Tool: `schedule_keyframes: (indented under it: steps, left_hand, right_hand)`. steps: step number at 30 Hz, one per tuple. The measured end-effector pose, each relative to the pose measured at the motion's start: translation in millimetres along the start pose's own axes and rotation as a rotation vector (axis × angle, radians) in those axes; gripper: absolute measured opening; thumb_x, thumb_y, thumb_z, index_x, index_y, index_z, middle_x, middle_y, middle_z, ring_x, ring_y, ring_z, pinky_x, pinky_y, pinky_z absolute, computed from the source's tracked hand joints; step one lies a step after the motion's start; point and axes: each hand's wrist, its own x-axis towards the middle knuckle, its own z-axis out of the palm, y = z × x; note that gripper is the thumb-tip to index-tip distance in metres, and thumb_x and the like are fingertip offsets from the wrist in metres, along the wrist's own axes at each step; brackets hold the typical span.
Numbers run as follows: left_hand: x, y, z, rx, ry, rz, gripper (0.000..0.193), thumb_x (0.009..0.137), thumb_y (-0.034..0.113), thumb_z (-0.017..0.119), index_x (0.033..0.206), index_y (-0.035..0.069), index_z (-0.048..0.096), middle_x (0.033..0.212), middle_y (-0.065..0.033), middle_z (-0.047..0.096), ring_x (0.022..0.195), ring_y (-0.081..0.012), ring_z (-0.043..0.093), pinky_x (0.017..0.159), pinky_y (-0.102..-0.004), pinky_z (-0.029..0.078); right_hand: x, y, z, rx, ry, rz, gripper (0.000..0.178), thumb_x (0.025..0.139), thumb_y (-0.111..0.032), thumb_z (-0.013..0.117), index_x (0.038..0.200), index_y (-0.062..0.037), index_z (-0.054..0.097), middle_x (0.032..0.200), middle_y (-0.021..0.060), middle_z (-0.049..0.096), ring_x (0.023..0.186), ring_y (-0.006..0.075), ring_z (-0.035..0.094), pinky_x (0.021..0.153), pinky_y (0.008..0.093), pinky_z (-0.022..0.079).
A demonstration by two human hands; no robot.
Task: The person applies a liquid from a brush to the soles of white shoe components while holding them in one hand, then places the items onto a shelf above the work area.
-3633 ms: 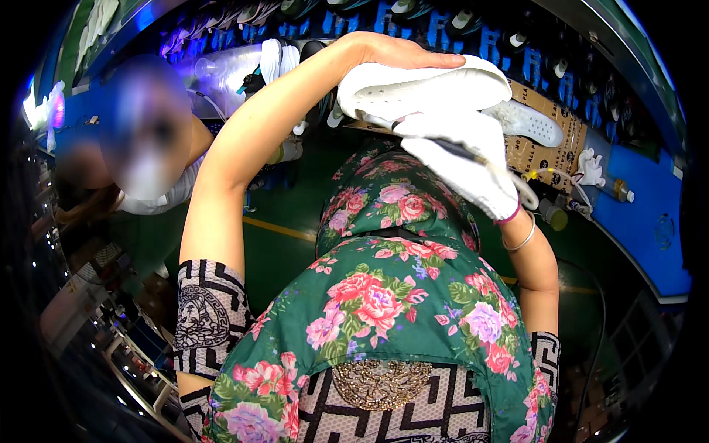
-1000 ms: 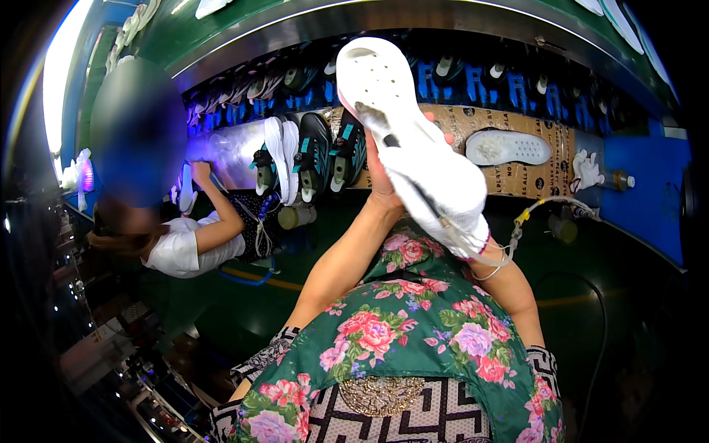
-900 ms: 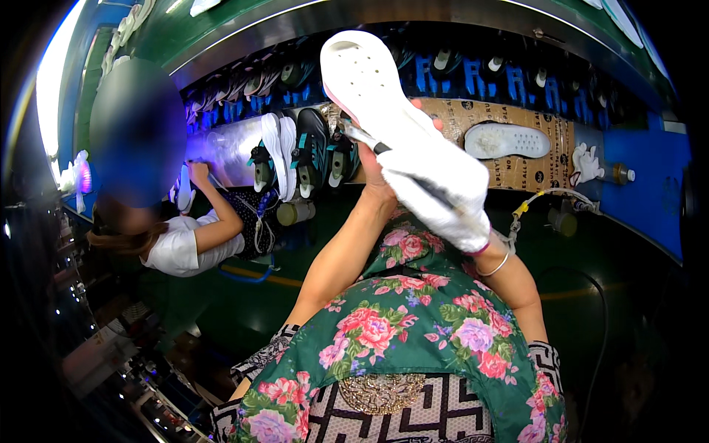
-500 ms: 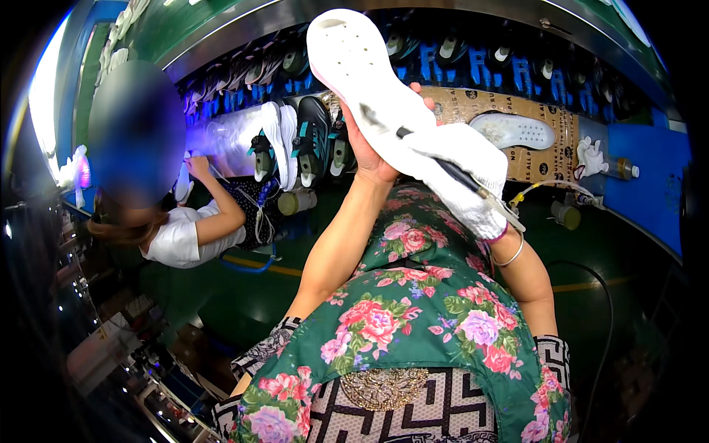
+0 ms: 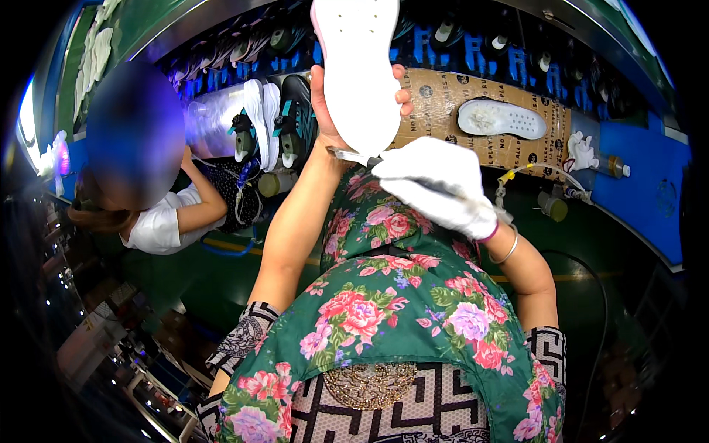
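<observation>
White, elongated, small-holed shoe sole [image 5: 362, 88] held in bare left hand [image 5: 327, 122]; white-gloved right hand [image 5: 436, 177] clasps 1 slim, dark-handled tool [image 5: 356, 156] near its rounded end.

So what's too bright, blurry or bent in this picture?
In the head view, the white shoe sole in the bare left hand is washed out, save for small holes; in the head view, the co-worker's head is a blue-violet blur; also in the head view, the metal edge bows along the top and the corners go black.
</observation>
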Motion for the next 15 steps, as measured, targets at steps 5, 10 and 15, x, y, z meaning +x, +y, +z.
schedule_keyframes:
  steps: [5, 10, 15]
  left_hand:
    - [10, 16, 2, 0.182, -0.043, -0.168, 0.1, 0.074, 0.079, 0.051, 0.14, 0.006, 0.035, 0.108, -0.0148, 0.043, 0.082, -0.0269, 0.041, 0.071, -0.0396, 0.038]
    - [15, 29, 5, 0.235, -0.1, -0.261, 0.098, 0.074, 0.079, 0.051, 0.138, 0.005, 0.04, 0.108, -0.0172, 0.045, 0.078, -0.0259, 0.043, 0.066, -0.0377, 0.037]
    - [19, 31, 20, 0.172, 0.116, -0.368, 0.092, 0.079, 0.072, 0.049, 0.142, 0.006, 0.038, 0.114, -0.0233, 0.047, 0.082, -0.0304, 0.049, 0.066, -0.0384, 0.042]
  right_hand:
    - [3, 7, 0, -0.218, 0.049, -0.046, 0.024, 0.081, -0.01, 0.073, 0.105, -0.0088, 0.071, 0.092, 0.0069, 0.071, 0.079, 0.0216, 0.068, 0.071, 0.0302, 0.055]
    - [2, -8, 5, -0.036, 0.026, 0.066, 0.022, 0.079, -0.01, 0.075, 0.101, -0.0097, 0.072, 0.092, 0.0076, 0.071, 0.08, 0.0227, 0.068, 0.073, 0.0309, 0.055]
    - [9, 1, 1, -0.382, 0.088, -0.163, 0.028, 0.077, -0.007, 0.074, 0.105, -0.0117, 0.071, 0.092, 0.0071, 0.071, 0.08, 0.024, 0.068, 0.071, 0.0317, 0.055]
